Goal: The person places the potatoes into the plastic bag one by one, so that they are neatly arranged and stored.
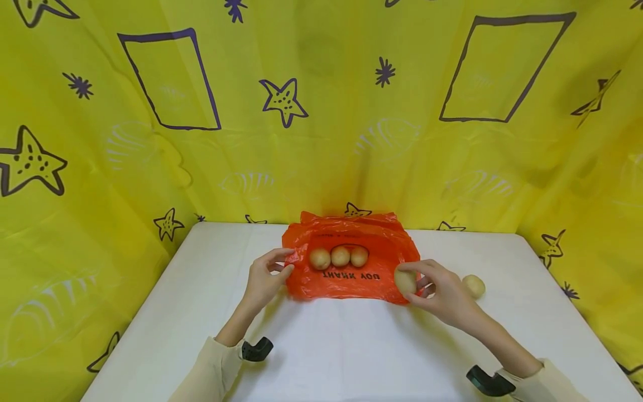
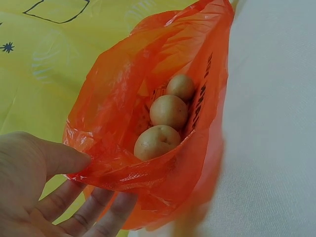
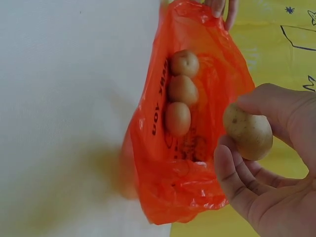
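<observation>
The left hand [image 1: 266, 279] pinched the edge of the red bag [image 1: 331, 287], thumb on one side of the film and fingers on the other. The right hand [image 1: 444, 293] held one potato [image 3: 249, 132] between thumb and fingers at the bag's right end. Three potatoes [image 1: 340, 256] lay in a row inside the bag, and a loose potato [image 1: 474, 286] sat on the table [image 1: 211, 268] beyond the right hand.

The likeliest trouble was the mouth: thin, limp film, gripped on the left only, could have sagged or folded inward and caught the held potato or the fingers. A tug from the left hand might have shifted the bag and set the row rolling. The held potato was smooth and round — a loose pinch could have let it slip outside the rim. A backward sweep of the right wrist risked nudging the loose potato.

Whether the held potato touched the film could not be told; it overlapped the bag in the head and right wrist views. The potatoes hid part of the print. The right wrist view cut the left hand down to its fingers, and neither wrist view showed the loose potato.
</observation>
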`<state>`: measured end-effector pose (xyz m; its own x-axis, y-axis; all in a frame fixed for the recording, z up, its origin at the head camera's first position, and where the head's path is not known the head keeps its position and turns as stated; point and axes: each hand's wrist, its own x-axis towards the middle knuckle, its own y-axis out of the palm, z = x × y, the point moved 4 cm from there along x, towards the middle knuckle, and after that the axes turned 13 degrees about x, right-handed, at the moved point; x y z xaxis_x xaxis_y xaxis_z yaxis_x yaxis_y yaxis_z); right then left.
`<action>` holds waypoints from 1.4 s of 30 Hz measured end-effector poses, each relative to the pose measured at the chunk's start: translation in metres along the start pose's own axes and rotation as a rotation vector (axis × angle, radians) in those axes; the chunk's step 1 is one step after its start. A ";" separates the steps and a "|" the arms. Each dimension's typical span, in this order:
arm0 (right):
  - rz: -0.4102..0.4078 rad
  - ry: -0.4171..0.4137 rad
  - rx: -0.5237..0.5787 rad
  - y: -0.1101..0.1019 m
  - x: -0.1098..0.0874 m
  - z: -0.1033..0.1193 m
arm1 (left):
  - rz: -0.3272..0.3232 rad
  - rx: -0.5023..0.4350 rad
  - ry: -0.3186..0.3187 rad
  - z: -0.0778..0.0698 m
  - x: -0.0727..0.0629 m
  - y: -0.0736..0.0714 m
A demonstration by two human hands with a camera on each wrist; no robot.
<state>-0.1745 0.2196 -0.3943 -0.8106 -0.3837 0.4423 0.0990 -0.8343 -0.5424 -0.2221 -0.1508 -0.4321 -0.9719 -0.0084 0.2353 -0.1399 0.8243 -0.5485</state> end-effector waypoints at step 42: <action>0.117 0.054 0.209 0.066 0.051 -0.011 | 0.005 -0.005 -0.010 0.000 -0.001 0.000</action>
<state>-0.2157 0.1489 -0.4156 -0.8158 -0.4653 0.3435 0.3067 -0.8515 -0.4253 -0.2209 -0.1506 -0.4322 -0.9743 -0.0101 0.2250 -0.1345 0.8272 -0.5455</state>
